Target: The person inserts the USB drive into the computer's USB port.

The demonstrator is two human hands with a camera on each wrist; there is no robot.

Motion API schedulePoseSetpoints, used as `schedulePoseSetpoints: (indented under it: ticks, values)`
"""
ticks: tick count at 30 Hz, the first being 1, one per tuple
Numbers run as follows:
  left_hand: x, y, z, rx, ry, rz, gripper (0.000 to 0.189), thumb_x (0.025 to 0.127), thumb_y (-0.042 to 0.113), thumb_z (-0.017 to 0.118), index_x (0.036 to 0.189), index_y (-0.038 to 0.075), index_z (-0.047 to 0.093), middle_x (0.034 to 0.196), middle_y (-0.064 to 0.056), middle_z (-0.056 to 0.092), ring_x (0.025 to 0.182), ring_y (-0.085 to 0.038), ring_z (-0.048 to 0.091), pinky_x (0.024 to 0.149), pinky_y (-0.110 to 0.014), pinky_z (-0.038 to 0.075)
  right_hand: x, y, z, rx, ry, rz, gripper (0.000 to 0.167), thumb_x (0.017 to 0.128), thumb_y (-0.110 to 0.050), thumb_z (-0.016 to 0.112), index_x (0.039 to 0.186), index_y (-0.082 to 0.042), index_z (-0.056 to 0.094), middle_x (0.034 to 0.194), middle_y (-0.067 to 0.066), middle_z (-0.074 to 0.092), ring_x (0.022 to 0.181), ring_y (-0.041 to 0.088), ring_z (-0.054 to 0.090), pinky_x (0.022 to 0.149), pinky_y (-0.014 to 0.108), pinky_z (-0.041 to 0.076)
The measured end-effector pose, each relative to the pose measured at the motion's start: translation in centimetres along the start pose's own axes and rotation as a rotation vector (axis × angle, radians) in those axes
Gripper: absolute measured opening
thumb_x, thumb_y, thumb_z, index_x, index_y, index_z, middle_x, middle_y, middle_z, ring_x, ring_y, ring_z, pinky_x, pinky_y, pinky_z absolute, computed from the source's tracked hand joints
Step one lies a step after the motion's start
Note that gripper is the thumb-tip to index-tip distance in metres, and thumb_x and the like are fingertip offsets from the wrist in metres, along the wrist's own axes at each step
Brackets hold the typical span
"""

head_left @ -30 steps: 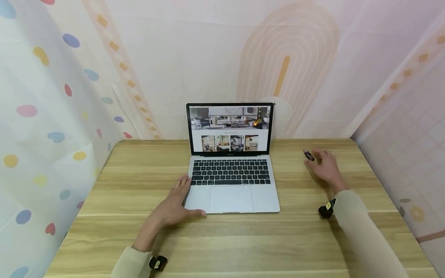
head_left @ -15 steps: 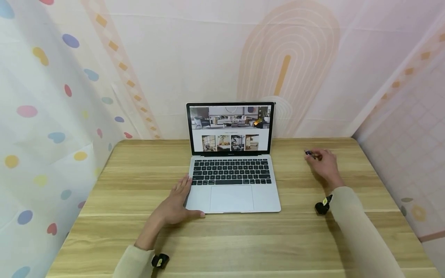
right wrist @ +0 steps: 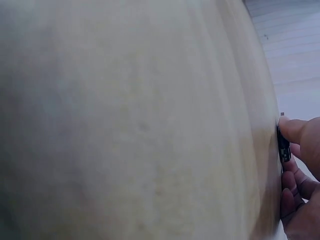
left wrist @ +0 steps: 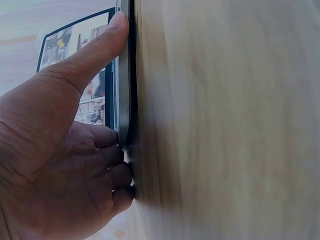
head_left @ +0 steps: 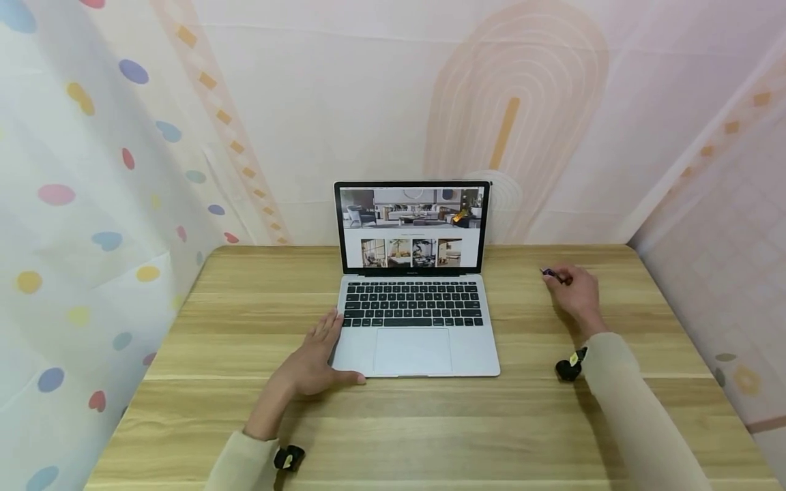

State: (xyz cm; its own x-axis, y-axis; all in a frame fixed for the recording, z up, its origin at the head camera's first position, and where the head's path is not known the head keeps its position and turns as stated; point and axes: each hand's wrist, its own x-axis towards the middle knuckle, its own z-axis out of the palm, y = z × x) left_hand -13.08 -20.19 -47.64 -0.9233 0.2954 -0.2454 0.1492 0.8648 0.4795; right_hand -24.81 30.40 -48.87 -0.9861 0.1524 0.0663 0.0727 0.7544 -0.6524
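Observation:
A silver laptop stands unfolded on the table with its screen lit. My left hand rests against its front left corner. The fingers lie along the laptop's left side, and the straight thumb touches the front edge in the left wrist view. To the right of the laptop, my right hand pinches a small dark USB flash drive between thumb and fingers. In the right wrist view the flash drive is partly covered by the fingers, close to the tabletop.
The wood-grain table reaches back to a patterned curtain just behind the laptop screen. More curtain hangs at the left and right sides. A black wrist camera sits at the right sleeve, and another wrist camera at the left.
The right hand has closed its fingers on the flash drive and turned it slightly. The left hand and laptop keep their places; the head view has shifted a little.

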Motion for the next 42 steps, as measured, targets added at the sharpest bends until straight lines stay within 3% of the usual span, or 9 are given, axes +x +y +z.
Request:
schedulePoseSetpoints:
  ticks: [11, 28, 33, 42]
  values:
    - [0.0, 0.2, 0.0, -0.005, -0.004, 0.000, 0.132, 0.076, 0.068, 0.079, 0.164, 0.001, 0.008, 0.173, -0.018, -0.002, 0.160, -0.042, 0.003, 0.129, -0.061, 0.011, -0.5, 0.2, -0.6, 0.006, -0.010, -0.047, 0.038, 0.102, -0.023, 0.064, 0.126, 0.006, 0.067, 0.114, 0.027, 0.065, 0.103, 0.039, 0.059, 0.083, 0.042, 0.049]
    - [0.2, 0.0, 0.2, -0.013, -0.003, 0.011, 0.131, 0.077, 0.066, 0.080, 0.164, -0.001, 0.008, 0.173, -0.020, -0.002, 0.159, -0.045, 0.002, 0.129, -0.062, 0.010, -1.0, 0.7, -0.8, -0.016, -0.010, -0.130, 0.035, 0.102, -0.024, 0.065, 0.123, 0.003, 0.070, 0.110, 0.026, 0.072, 0.098, 0.038, 0.066, 0.078, 0.034, 0.051]
    - [0.1, 0.0, 0.2, -0.005, 0.000, 0.005, 0.130, 0.077, 0.064, 0.080, 0.164, -0.001, 0.008, 0.173, -0.020, -0.002, 0.160, -0.044, 0.002, 0.130, -0.061, 0.010, -1.3, 0.5, -0.8, -0.015, -0.027, -0.123, 0.036, 0.102, -0.026, 0.064, 0.124, 0.002, 0.070, 0.112, 0.026, 0.070, 0.100, 0.038, 0.065, 0.079, 0.035, 0.050]
    - [0.3, 0.0, 0.1, -0.009, -0.005, 0.006, 0.130, 0.077, 0.064, 0.080, 0.164, 0.000, 0.008, 0.173, -0.019, -0.002, 0.160, -0.044, 0.002, 0.129, -0.062, 0.011, -1.8, 0.3, -0.5, -0.029, 0.016, -0.131, 0.033, 0.101, -0.023, 0.066, 0.121, 0.002, 0.072, 0.109, 0.026, 0.067, 0.098, 0.037, 0.064, 0.079, 0.036, 0.050]
